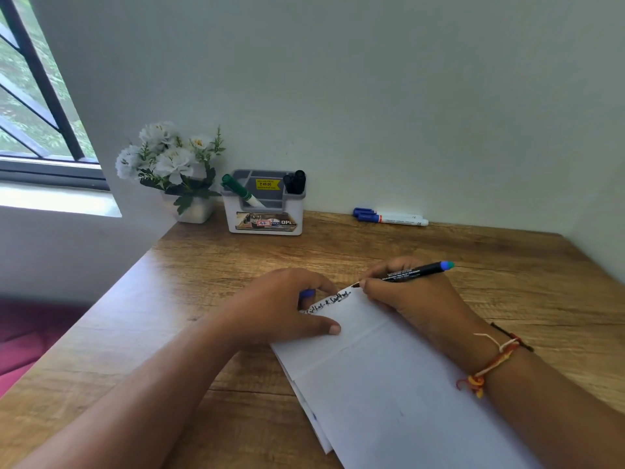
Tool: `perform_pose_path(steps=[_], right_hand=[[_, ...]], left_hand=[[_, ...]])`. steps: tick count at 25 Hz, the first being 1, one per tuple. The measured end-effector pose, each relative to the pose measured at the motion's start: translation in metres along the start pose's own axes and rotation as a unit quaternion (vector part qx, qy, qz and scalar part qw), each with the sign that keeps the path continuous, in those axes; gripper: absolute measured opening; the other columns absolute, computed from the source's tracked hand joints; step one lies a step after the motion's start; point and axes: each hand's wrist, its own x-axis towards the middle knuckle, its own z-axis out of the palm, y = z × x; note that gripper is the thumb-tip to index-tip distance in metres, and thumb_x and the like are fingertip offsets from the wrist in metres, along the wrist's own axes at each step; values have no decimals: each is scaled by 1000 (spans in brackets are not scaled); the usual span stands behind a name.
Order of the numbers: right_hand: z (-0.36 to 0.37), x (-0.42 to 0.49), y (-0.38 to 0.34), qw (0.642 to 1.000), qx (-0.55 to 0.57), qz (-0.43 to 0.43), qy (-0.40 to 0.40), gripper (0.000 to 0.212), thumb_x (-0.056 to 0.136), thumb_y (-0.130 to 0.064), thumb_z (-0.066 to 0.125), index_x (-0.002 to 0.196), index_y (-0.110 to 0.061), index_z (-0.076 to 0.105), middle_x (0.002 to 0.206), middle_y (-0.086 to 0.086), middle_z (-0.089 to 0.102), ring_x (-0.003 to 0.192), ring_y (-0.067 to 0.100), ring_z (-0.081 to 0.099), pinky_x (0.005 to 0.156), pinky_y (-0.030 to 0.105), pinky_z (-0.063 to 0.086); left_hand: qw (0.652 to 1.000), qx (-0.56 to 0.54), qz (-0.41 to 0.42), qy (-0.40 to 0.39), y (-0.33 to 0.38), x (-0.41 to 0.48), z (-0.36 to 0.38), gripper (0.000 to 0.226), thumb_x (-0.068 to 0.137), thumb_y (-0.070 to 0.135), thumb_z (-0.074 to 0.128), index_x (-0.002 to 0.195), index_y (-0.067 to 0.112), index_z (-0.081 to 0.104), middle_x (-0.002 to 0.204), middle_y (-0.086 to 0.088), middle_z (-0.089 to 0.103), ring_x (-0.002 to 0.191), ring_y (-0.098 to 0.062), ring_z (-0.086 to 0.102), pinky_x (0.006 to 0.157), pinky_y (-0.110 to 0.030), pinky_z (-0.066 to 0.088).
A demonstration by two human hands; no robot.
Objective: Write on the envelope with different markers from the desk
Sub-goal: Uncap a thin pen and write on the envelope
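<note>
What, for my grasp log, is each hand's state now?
Left hand: holds a blue cap, pressing the envelope.
Right hand: grips the black marker.

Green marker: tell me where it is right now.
In the head view, the green marker leans in the left slot of the desk organiser, at the back left of the desk, beside the white flowers and left of the black markers.

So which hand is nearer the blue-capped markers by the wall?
Right. The right hand is in front of the blue-capped markers; the left hand, further left on the envelope.
</note>
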Motion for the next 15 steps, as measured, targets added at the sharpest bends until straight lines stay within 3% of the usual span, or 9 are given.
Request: perform_pose_path(steps=[3, 8, 15], right_hand=[[1, -2, 0, 1000, 1, -6, -9, 9, 80, -10, 78, 78, -19, 82, 79, -3, 79, 70, 5, 72, 57, 17, 54], [3, -1, 1, 1000, 4, -2, 15, 8, 78, -12, 80, 75, -20, 82, 79, -2, 79, 75, 12, 73, 64, 26, 58], [4, -3, -2, 999, -26, -14, 13, 9, 78, -12, 79, 73, -21, 81, 76, -4, 78, 71, 6, 71, 60, 21, 56]], left_hand=[[1000, 0, -3, -4, -1, 1, 0, 55, 77, 64, 73, 128, 53, 55, 115, 18, 61, 102, -3, 54, 89, -29, 51], [1000, -1, -1, -2, -2, 2, 0, 53, 76, 64, 72, 126, 53, 56, 104, 19, 60, 93, 0, 54, 79, -24, 49], [1000, -5, -1, -4, -4, 2, 1, 54, 75, 66, 72, 125, 55, 56, 104, 24, 58, 92, 4, 51, 77, -25, 46]])
